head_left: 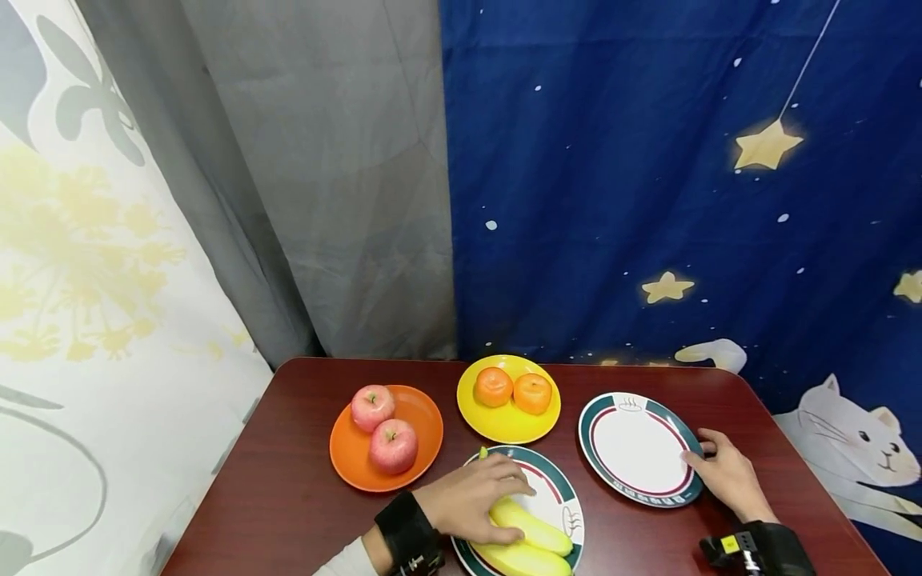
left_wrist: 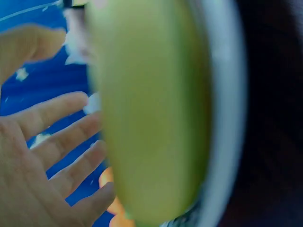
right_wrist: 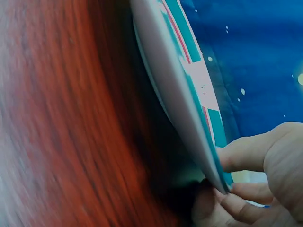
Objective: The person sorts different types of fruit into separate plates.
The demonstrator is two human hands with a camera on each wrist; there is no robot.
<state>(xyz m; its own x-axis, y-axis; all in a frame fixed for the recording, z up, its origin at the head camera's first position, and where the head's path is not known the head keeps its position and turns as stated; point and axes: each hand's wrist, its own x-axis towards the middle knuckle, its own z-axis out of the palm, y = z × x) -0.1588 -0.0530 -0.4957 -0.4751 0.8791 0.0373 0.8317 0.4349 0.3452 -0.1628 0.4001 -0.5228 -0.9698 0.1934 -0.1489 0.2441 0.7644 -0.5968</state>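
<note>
A bunch of yellow bananas [head_left: 533,532] lies on a white plate with a green and red rim [head_left: 569,488] at the table's near middle. Over it reaches my left hand [head_left: 479,496], its fingers spread and fairly straight; in the left wrist view the fingertips come right beside a large, blurred banana [left_wrist: 151,113]. At the right, a second plate [head_left: 641,448] of the same pattern has nothing on it. My right hand [head_left: 731,472] pinches its right rim, with thumb on top and fingers beneath, as the right wrist view of the plate [right_wrist: 180,94] shows.
Two apples [head_left: 393,446] sit on an orange plate [head_left: 425,416] at the left. Behind the bananas, a yellow plate [head_left: 513,428] bears two oranges [head_left: 494,387]. The brown table [head_left: 288,448] ends at grey and blue curtains [head_left: 576,200].
</note>
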